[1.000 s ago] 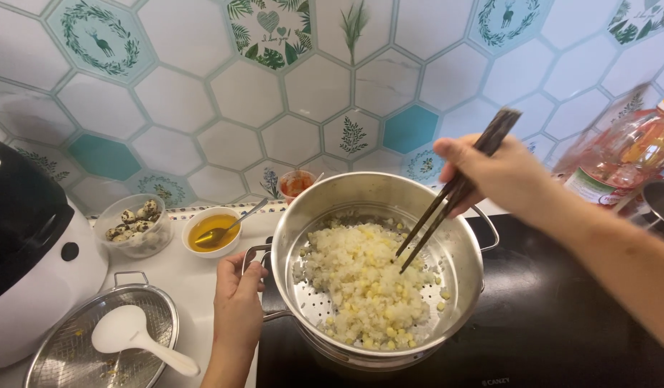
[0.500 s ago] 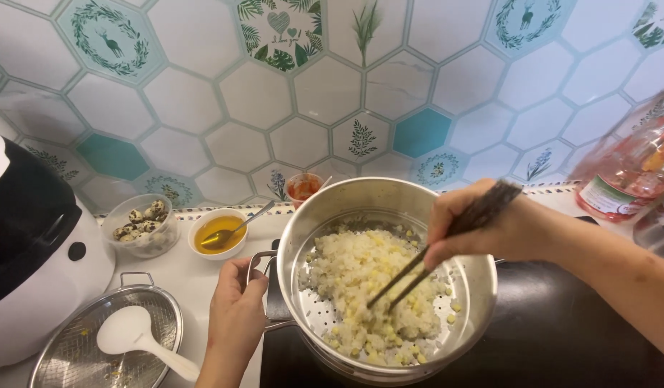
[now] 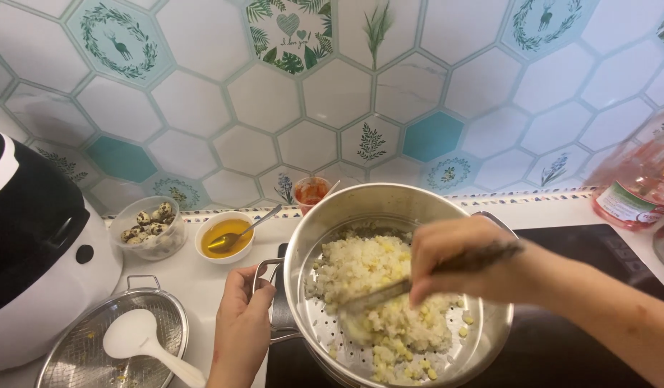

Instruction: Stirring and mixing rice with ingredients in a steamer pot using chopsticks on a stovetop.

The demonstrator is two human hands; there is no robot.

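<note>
I see my right hand [image 3: 447,259] closed around a pair of chopsticks [image 3: 411,282], their tips buried in the rice [image 3: 379,287] inside the steel steamer pot [image 3: 389,205]. The chopsticks' long axis runs from upper right at the hand down to the lower left, tips pointing toward the pot's left side. They are blurred, so I can't tell exactly where the tips end. My left hand [image 3: 242,323] grips the pot's near handle [image 3: 264,269], left of the rice; the right hand is nearer the rice.

White-and-yellow rice [image 3: 375,287] in a silver steamer pot [image 3: 361,205], amber sauce bowl [image 3: 224,237], teal-patterned hexagon tiles [image 3: 432,136].
</note>
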